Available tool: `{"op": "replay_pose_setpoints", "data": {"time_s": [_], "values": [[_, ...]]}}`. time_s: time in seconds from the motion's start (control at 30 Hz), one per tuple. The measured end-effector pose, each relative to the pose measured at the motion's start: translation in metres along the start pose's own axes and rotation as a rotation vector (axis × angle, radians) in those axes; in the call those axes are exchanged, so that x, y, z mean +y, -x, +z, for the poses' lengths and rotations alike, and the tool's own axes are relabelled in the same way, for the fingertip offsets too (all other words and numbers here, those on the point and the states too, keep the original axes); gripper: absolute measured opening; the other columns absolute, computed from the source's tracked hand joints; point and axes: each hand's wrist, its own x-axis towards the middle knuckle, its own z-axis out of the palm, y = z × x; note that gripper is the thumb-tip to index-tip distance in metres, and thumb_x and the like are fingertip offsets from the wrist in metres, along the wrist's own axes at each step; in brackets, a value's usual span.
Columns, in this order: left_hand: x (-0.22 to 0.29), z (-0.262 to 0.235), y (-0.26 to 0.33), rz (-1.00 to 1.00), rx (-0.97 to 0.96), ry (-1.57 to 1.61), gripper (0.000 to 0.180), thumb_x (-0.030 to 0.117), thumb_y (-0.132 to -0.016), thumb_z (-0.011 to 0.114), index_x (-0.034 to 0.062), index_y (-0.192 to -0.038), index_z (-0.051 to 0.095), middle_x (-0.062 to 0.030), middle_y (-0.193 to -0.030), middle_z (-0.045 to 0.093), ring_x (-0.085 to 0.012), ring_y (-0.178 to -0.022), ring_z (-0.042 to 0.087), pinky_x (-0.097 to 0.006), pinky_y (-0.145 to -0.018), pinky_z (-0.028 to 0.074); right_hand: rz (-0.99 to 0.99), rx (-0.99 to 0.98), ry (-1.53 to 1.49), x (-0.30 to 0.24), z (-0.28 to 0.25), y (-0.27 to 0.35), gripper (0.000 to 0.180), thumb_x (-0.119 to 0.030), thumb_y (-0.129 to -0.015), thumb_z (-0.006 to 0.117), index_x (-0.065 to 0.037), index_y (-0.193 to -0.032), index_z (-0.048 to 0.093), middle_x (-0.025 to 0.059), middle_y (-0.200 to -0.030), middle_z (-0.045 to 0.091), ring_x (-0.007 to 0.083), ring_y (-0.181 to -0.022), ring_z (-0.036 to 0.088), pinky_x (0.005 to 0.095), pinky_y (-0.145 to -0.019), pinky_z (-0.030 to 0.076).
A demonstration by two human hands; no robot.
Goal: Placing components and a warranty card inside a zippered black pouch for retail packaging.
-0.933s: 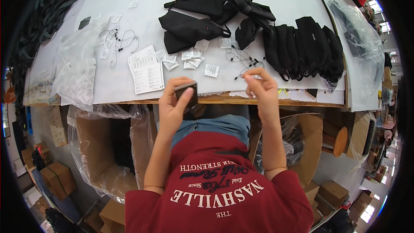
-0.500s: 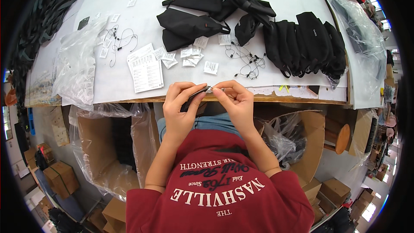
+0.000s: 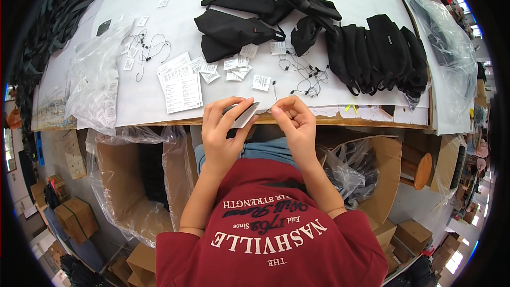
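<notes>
My left hand (image 3: 222, 135) is closed around a small hang tag (image 3: 247, 115), dark on one side and pale on the other, held above the table's front edge. To its right, thumb and forefinger of my right hand (image 3: 297, 126) pinch a thin black tag string (image 3: 275, 91), whose dark tip stands up above the fingers. A gap separates string and tag. Just beyond my hands lie small white printed packets (image 3: 261, 82) and a tangle of black tag strings (image 3: 311, 77). A stack of printed sheets (image 3: 180, 87) rests to the left of them.
Black fabric pouches (image 3: 234, 32) lie at the far middle, with several more in a row (image 3: 390, 53) at right. Clear plastic bags (image 3: 95, 79) and dark straps (image 3: 64, 10) occupy the left. Below the table edge stand cardboard boxes lined with plastic (image 3: 122, 180) (image 3: 385, 175).
My hands have moved apart; they were together at the tag. The tag now shows its pale side, and the string stands up from my right fingers.
</notes>
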Motion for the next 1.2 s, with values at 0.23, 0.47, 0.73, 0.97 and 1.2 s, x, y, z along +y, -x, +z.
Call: {"op": "replay_pose_setpoints", "data": {"time_s": [0.23,0.47,0.73,0.97,1.2], "values": [[0.005,0.000,0.010,-0.356,-0.132,0.349,0.028,0.012,-0.080,0.071,0.0037,-0.105,0.061,-0.0112,-0.096,0.065,-0.0249,-0.087,0.063,-0.032,-0.075,0.048,0.090,-0.046,-0.026,-0.002,0.007,-0.001,0.006,-0.009,-0.089,0.062,-0.003,-0.089,0.060,-0.0119,-0.058,0.035,-0.0020,-0.053,0.027,0.0175,-0.049,0.018],[0.002,0.004,0.018,-0.579,-0.312,0.788,0.037,0.019,-0.091,0.059,0.0044,-0.123,0.049,-0.0142,-0.102,0.060,-0.0226,-0.094,0.059,-0.030,-0.081,0.045,0.238,-0.062,-0.413,0.016,0.017,0.001,0.008,-0.015,-0.094,0.053,-0.007,-0.097,0.051,-0.0021,-0.061,0.044,0.0068,-0.057,0.041,0.0215,-0.056,0.033],[-0.003,0.009,0.020,-0.564,-0.323,0.770,0.041,0.019,-0.091,0.059,0.0039,-0.128,0.049,-0.0072,-0.108,0.057,-0.0116,-0.097,0.054,-0.025,-0.087,0.042,0.332,-0.156,-0.683,0.026,0.005,-0.007,0.007,-0.014,-0.094,0.050,-0.008,-0.096,0.050,-0.0007,-0.068,0.045,0.0084,-0.066,0.042,0.0215,-0.064,0.035],[-0.011,0.007,0.022,-0.594,-0.226,0.565,0.034,0.023,-0.088,0.064,0.0046,-0.115,0.055,-0.0080,-0.100,0.059,-0.0160,-0.092,0.056,-0.027,-0.082,0.044,0.386,-0.190,-0.640,0.028,0.001,-0.009,0.006,-0.014,-0.093,0.050,-0.007,-0.094,0.050,-0.0032,-0.064,0.038,0.0068,-0.060,0.038,0.0235,-0.065,0.039],[-0.012,0.003,0.018,-0.663,-0.114,0.612,0.017,0.015,-0.090,0.058,0.0029,-0.101,0.060,-0.0059,-0.093,0.060,-0.0116,-0.087,0.056,-0.025,-0.078,0.044,0.384,-0.208,-0.592,0.028,-0.001,-0.010,0.006,-0.014,-0.093,0.051,-0.007,-0.094,0.050,-0.0059,-0.059,0.033,0.0055,-0.054,0.034,0.0253,-0.066,0.041]]}}
